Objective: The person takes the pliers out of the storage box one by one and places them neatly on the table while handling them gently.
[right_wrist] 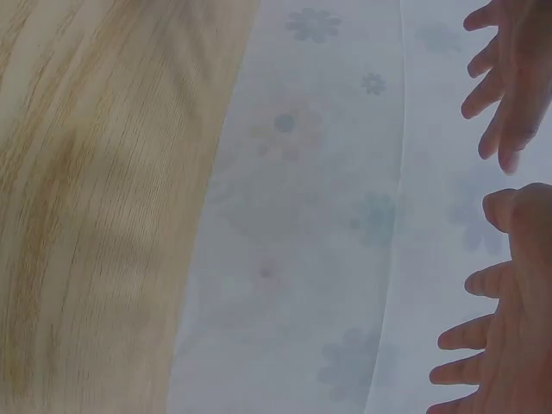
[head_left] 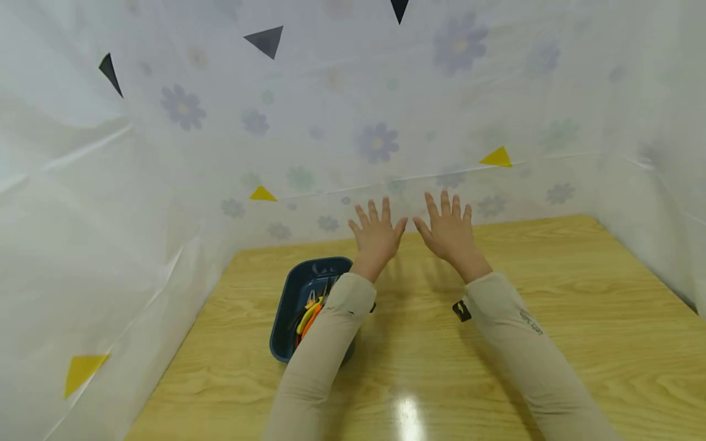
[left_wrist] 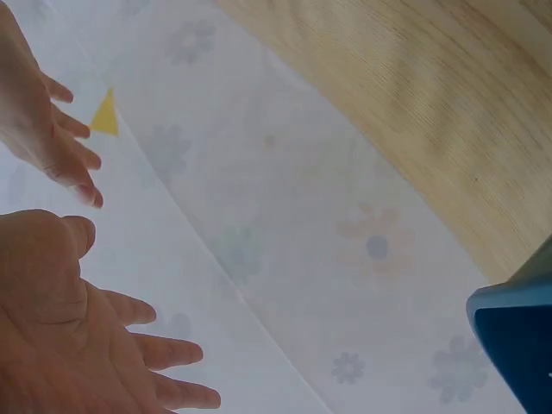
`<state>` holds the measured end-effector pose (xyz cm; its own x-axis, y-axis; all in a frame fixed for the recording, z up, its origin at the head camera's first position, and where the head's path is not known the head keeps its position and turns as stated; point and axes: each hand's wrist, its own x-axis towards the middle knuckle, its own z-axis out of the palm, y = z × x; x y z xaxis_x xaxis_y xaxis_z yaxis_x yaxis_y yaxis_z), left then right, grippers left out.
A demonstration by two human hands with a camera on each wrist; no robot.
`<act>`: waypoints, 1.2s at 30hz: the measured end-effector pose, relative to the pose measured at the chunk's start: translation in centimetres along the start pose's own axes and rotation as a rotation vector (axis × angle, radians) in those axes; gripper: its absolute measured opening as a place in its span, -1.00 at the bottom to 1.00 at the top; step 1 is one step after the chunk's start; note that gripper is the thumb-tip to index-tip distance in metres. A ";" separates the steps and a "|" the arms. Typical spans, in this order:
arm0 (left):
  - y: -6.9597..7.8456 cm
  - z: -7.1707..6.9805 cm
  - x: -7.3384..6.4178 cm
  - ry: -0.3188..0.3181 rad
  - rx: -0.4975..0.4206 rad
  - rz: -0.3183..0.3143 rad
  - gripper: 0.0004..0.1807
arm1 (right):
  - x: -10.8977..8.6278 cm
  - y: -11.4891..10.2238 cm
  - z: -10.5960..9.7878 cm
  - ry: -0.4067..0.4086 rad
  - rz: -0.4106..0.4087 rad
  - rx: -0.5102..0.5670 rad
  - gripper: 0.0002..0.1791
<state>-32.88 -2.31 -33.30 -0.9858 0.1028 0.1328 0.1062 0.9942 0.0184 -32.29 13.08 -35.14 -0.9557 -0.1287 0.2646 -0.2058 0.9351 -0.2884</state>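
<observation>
Both hands are held out over the far part of the wooden table, fingers spread and nothing in them. In the head view the left hand point(head_left: 377, 236) is nearest to a dark blue tray point(head_left: 280, 318), whose right side the left sleeve partly covers. Inside the tray lie tools with yellow and orange handles point(head_left: 310, 318), with pliers-like metal tips. The right hand point(head_left: 451, 236) is beside the left, the two thumbs pointing toward each other with a small gap. In the left wrist view the left palm point(left_wrist: 52, 328) shows, with the tray's corner point(left_wrist: 509, 297) at lower right.
A white floral sheet point(head_left: 331, 135) hangs behind the wooden table point(head_left: 562, 294) and along its sides. Yellow triangles point(head_left: 498, 157) and dark triangles point(head_left: 267, 41) are stuck on it. A small black tag point(head_left: 461, 310) sits at the right cuff.
</observation>
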 end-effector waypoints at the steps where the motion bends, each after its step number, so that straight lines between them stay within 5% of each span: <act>1: -0.1 0.0 -0.1 0.001 0.000 0.004 -0.22 | -0.1 -0.1 0.0 0.001 0.001 0.001 -0.22; 36: -2.8 -2.9 -4.7 0.069 -0.060 0.044 -0.26 | -2.6 -3.8 -1.4 0.038 -0.110 0.014 -0.17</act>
<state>-28.16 -5.69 -31.09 -0.9689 0.1421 0.2026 0.1591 0.9847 0.0704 -28.76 10.34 -33.45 -0.9185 -0.2177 0.3301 -0.3124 0.9113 -0.2681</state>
